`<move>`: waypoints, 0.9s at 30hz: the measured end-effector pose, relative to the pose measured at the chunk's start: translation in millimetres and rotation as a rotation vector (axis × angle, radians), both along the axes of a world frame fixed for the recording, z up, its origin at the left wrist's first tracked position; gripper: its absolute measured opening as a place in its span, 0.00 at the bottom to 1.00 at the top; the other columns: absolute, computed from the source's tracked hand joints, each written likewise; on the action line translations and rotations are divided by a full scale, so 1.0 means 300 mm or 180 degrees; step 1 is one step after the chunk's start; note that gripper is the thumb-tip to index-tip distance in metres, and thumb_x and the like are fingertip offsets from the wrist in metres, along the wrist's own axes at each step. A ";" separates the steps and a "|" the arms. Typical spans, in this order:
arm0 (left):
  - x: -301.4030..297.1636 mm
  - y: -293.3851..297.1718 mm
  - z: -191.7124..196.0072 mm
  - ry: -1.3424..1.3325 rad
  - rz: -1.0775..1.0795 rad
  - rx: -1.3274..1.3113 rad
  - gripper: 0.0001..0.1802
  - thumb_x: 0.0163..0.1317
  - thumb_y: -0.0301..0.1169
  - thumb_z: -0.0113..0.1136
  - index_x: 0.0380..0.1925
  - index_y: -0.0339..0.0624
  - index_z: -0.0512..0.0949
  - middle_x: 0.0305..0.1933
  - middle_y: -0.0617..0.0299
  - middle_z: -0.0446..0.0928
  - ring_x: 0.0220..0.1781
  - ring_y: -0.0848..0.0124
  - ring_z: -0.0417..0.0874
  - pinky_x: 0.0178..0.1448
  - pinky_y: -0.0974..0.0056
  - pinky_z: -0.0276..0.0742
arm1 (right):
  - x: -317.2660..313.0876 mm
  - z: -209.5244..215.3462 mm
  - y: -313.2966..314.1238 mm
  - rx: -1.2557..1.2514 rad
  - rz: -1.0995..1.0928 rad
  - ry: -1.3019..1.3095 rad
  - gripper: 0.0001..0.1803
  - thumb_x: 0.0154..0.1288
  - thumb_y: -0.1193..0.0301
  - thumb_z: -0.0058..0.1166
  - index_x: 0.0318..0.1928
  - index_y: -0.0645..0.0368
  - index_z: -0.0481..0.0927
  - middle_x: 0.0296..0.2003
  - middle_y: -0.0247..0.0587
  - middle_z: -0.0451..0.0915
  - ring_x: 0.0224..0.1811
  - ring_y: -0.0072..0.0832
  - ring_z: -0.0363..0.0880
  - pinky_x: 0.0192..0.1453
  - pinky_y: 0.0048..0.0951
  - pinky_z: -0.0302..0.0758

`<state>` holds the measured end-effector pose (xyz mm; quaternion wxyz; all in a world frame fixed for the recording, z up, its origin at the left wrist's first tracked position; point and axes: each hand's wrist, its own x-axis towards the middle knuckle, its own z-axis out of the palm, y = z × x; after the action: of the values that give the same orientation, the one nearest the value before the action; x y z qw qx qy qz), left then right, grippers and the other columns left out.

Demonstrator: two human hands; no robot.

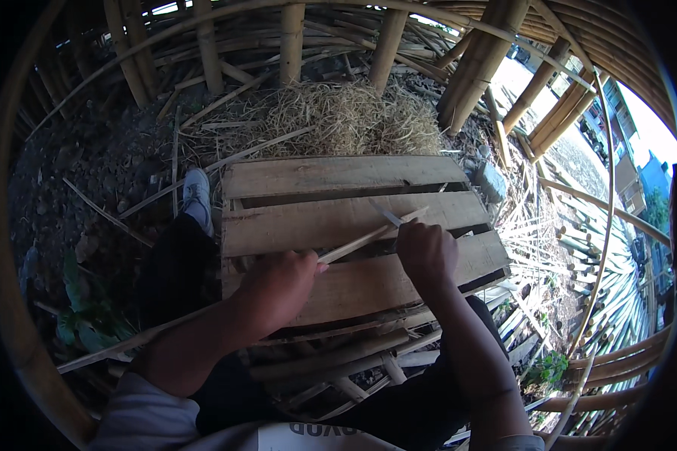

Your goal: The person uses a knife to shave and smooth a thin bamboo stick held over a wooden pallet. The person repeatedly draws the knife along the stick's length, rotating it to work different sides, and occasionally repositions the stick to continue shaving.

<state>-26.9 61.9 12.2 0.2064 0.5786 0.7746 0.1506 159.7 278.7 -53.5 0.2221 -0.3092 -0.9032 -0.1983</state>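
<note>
My left hand (278,289) is closed around a long, thin bamboo strip (361,242). The strip slants across the slatted wooden table (308,225); its far end lies by my right hand, and its tail runs out under my left forearm to the lower left. My right hand (426,254) grips a knife (384,213), its handle hidden in the fist. The pale blade points to the far left and meets the strip close to the strip's far end. Both hands are above the tabletop, the right one somewhat farther off.
Behind the table lies a heap of curly bamboo shavings (346,116). Upright bamboo posts (291,45) stand beyond it. A shoe (196,197) rests on the littered ground at the table's left. Many bamboo strips (617,282) are spread out in sunlight on the right.
</note>
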 end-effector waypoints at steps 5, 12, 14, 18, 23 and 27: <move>-0.009 -0.025 -0.021 0.0176 -0.0061 0.0206 0.22 0.82 0.42 0.46 0.39 0.35 0.78 0.31 0.40 0.84 0.39 0.42 0.89 0.46 0.42 0.83 | 0.011 -0.004 -0.027 0.0713 0.0179 0.0205 0.20 0.70 0.67 0.55 0.18 0.50 0.76 0.13 0.43 0.75 0.16 0.45 0.81 0.19 0.45 0.78; -0.013 -0.001 -0.037 0.0121 -0.0030 0.0158 0.22 0.82 0.42 0.46 0.39 0.35 0.79 0.32 0.41 0.84 0.38 0.42 0.89 0.46 0.42 0.83 | -0.020 0.060 -0.111 -0.0345 -0.0249 -0.0025 0.24 0.71 0.64 0.53 0.14 0.51 0.77 0.15 0.46 0.81 0.19 0.47 0.86 0.25 0.45 0.84; -0.009 -0.006 -0.042 0.0116 -0.0017 0.0168 0.22 0.82 0.43 0.46 0.39 0.35 0.79 0.32 0.41 0.84 0.38 0.43 0.88 0.46 0.42 0.83 | -0.058 0.096 -0.011 0.0987 -0.0031 0.0041 0.23 0.70 0.64 0.54 0.14 0.49 0.75 0.14 0.45 0.80 0.18 0.46 0.85 0.24 0.45 0.83; -0.023 -0.023 -0.055 0.0186 0.0058 0.0237 0.22 0.82 0.43 0.47 0.39 0.35 0.79 0.32 0.41 0.84 0.37 0.42 0.88 0.46 0.42 0.83 | -0.050 0.053 -0.163 -0.0713 0.0338 0.0141 0.17 0.67 0.73 0.58 0.22 0.52 0.68 0.18 0.37 0.64 0.18 0.33 0.67 0.16 0.41 0.66; -0.002 0.000 -0.027 0.0036 0.0103 0.0040 0.22 0.82 0.43 0.48 0.38 0.35 0.79 0.31 0.41 0.84 0.38 0.42 0.89 0.47 0.40 0.83 | -0.027 0.015 -0.043 0.0800 0.0656 0.0596 0.20 0.67 0.71 0.60 0.18 0.51 0.67 0.11 0.38 0.66 0.10 0.38 0.73 0.12 0.40 0.69; -0.021 -0.022 -0.041 0.0181 0.0041 0.0156 0.22 0.82 0.43 0.48 0.38 0.35 0.79 0.32 0.40 0.84 0.38 0.42 0.89 0.46 0.40 0.83 | -0.036 0.139 -0.233 -0.0582 0.1107 -0.0304 0.11 0.72 0.70 0.56 0.29 0.57 0.75 0.24 0.42 0.74 0.19 0.38 0.75 0.20 0.42 0.73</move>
<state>-33.2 55.1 -0.1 0.1691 0.5825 0.7799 0.1543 148.8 208.7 -11.9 0.1809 -0.1576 -0.9667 -0.0887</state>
